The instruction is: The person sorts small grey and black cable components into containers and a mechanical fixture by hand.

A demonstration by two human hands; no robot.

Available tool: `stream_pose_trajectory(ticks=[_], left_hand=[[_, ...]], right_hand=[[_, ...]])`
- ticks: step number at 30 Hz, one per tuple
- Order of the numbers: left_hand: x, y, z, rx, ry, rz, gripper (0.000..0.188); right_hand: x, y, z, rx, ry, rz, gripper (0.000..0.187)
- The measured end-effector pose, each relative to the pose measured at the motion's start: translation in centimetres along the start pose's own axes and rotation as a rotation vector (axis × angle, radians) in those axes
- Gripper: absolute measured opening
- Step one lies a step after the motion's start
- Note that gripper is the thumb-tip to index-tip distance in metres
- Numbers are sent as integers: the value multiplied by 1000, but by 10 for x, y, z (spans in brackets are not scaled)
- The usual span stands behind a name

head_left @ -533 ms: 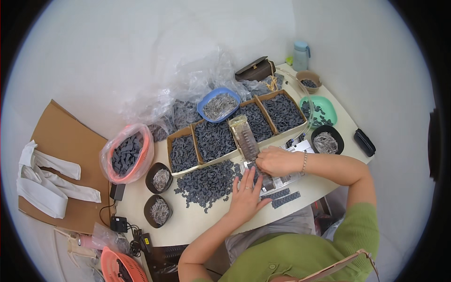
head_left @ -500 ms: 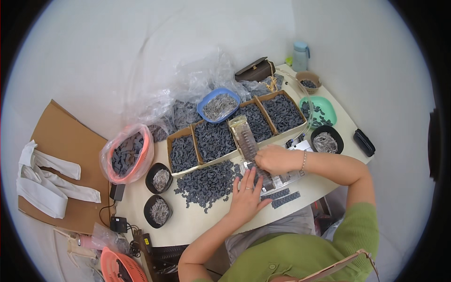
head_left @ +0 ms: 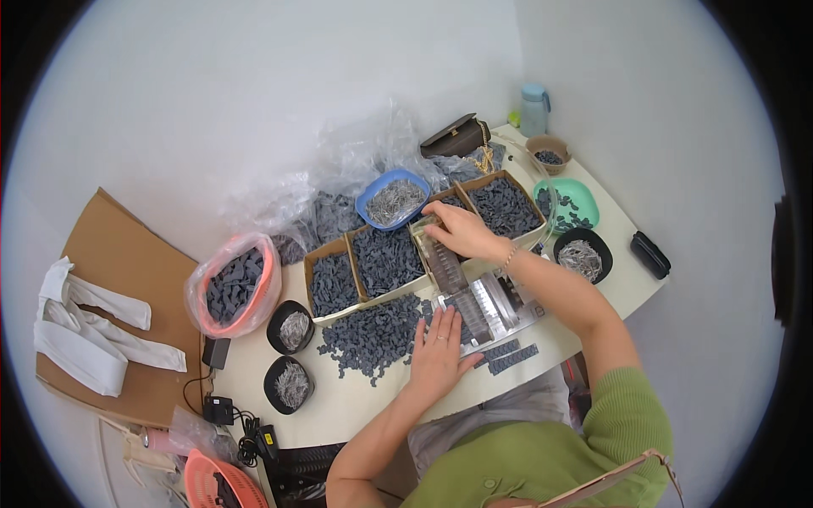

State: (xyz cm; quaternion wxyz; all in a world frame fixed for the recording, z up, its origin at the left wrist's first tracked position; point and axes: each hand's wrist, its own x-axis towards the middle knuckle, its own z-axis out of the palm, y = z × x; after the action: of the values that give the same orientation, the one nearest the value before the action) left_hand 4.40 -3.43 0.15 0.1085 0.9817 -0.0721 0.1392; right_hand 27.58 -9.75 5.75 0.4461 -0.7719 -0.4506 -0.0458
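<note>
A metal fixture [head_left: 493,303] lies on the table in front of me. A long clear slotted holder [head_left: 446,269] filled with dark pieces runs from it across the front wall of the cardboard box. My right hand [head_left: 461,230] is at the holder's far end, thumb and fingers closed around it; part of that end is hidden beneath the hand. My left hand [head_left: 436,356] rests with outstretched fingers against the fixture's left edge, beside a heap of small dark grey parts [head_left: 368,339]. Two flat dark strips [head_left: 512,357] lie near the table's front edge.
The divided cardboard box [head_left: 366,298] holds dark parts. A blue tray [head_left: 391,227] of metal pins sits on it. Black bowls [head_left: 290,385] of pins stand left; another black bowl [head_left: 608,258] and a green bowl [head_left: 593,196] stand right. A pink basket [head_left: 269,292] is at far left.
My right hand has moved from the fixture up and away to the far end of the slotted holder, uncovering the metal plate. My left hand stays at the fixture's left edge.
</note>
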Motion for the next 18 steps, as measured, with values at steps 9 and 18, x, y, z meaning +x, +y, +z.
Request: stream_pose_trajectory(ticks=[9,18], left_hand=[[5,-41,-30,-85,199,-182,52],[3,-43,-45,-173,161,-134,45]], right_hand=[[-121,-52,-38,-394,4,-883,21],[-182,-62,-22,-604,-118,-774,28]])
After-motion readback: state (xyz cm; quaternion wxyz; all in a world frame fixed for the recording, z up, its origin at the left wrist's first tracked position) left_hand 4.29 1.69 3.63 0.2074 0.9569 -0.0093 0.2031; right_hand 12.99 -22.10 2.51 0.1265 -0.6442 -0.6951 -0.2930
